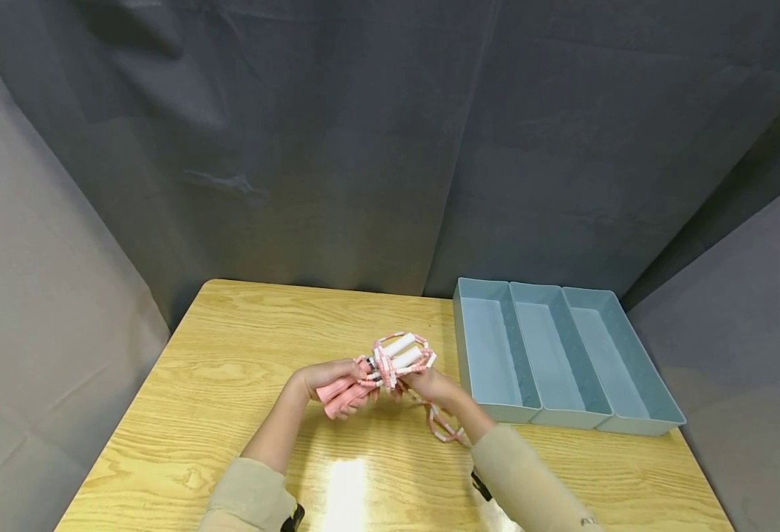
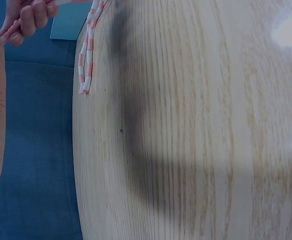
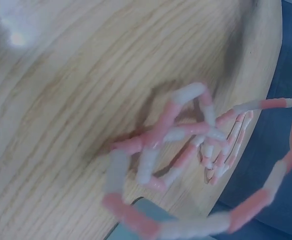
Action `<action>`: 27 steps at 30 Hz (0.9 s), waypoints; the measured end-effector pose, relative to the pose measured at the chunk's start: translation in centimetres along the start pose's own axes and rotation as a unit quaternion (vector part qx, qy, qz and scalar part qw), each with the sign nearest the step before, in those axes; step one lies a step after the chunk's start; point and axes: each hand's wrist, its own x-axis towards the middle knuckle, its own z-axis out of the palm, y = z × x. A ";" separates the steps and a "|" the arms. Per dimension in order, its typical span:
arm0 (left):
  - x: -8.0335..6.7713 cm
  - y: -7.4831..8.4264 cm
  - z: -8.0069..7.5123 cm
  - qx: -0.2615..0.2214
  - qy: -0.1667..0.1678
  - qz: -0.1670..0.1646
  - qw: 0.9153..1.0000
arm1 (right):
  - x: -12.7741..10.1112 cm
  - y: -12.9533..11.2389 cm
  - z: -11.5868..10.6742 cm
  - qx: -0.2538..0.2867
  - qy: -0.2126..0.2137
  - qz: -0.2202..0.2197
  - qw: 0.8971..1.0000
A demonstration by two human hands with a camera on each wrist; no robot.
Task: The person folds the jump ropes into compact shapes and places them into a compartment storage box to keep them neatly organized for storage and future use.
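Both hands hold a jump rope (image 1: 397,358) above the table (image 1: 230,355), just left of a tray (image 1: 566,355). The left hand (image 1: 333,384) grips its pink handles; the right hand (image 1: 430,384) pinches the beaded cord, whose loose end trails onto the near table.

A wooden table (image 1: 217,369) with a pale, yellowish grain fills the lower part of the head view, and a bright glare sits on its near edge. At its right side rests a light blue tray (image 1: 656,417) divided lengthwise into three long compartments, side by side. Grey cloth (image 1: 337,148) hangs in folds behind the table and along both sides, closing the space in.
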 end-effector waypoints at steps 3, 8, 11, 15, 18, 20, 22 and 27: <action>-0.1 0.0 0.0 0.000 0.008 0.009 1.000 | -0.1 1.5 0.0 0.007 -0.005 0.023 1.000; -0.1 0.0 -0.1 0.000 0.010 0.029 1.000 | -0.3 2.3 0.2 0.004 -0.002 0.045 0.999; -0.1 0.0 -0.2 -0.003 0.006 0.035 0.999 | -0.3 2.2 0.4 0.004 -0.003 0.047 0.999; -0.1 0.0 -0.4 -0.002 0.003 0.040 0.999 | -0.2 2.4 0.4 -0.010 -0.011 0.035 0.999; -0.2 -0.1 -0.5 0.002 0.009 0.045 0.999 | -0.3 2.5 0.5 -0.002 -0.022 0.018 1.000; -0.2 -0.2 -0.6 0.001 0.014 0.047 0.999 | -0.3 2.5 0.5 0.008 -0.028 0.010 1.000; -0.3 -0.2 -0.7 0.000 0.019 0.050 0.999 | -0.3 2.4 0.6 0.016 -0.030 0.008 0.999; -0.4 -0.2 -0.8 0.003 0.037 0.063 0.997 | -0.5 2.3 0.7 0.027 -0.032 0.014 0.999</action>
